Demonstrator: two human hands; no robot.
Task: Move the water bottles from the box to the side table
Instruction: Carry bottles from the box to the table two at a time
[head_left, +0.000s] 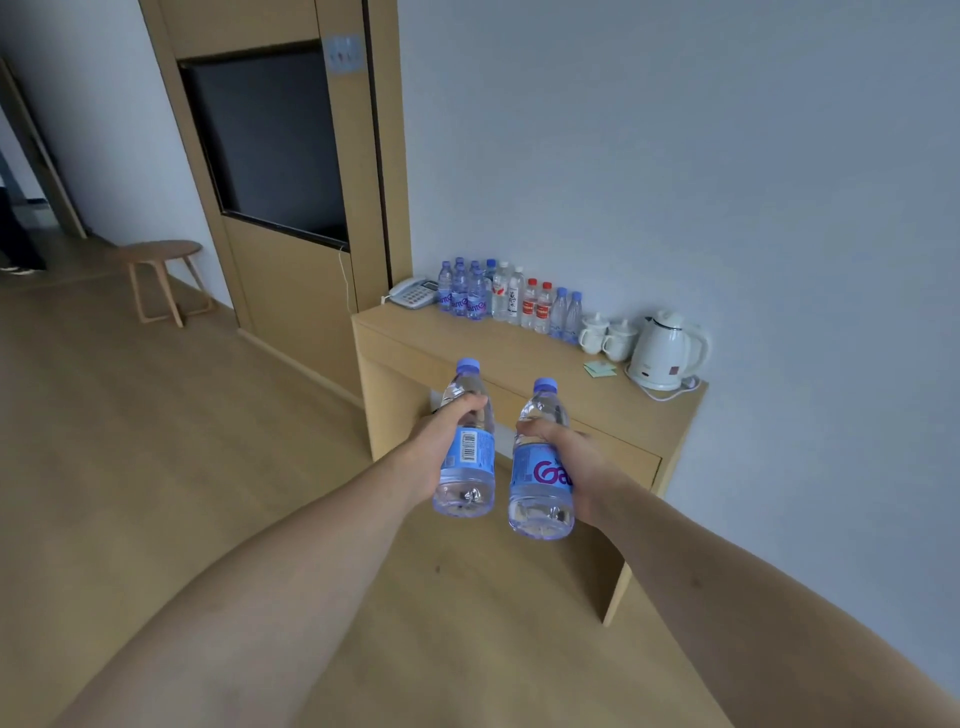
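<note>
My left hand (436, 441) grips a clear water bottle (467, 452) with a blue cap and a barcode label. My right hand (571, 457) grips a second water bottle (540, 467) with a blue and magenta label. Both bottles are upright, held in the air in front of the near edge of the wooden side table (519, 358). A row of several water bottles (506, 296) stands along the back of the table against the wall. The box is out of view.
On the table stand a white phone (413, 293), two white cups (608, 335), a white kettle (667, 351) and a green note pad (600, 369). A wooden stool (161, 275) stands on the floor at left, beside a tall wooden cabinet (291, 182).
</note>
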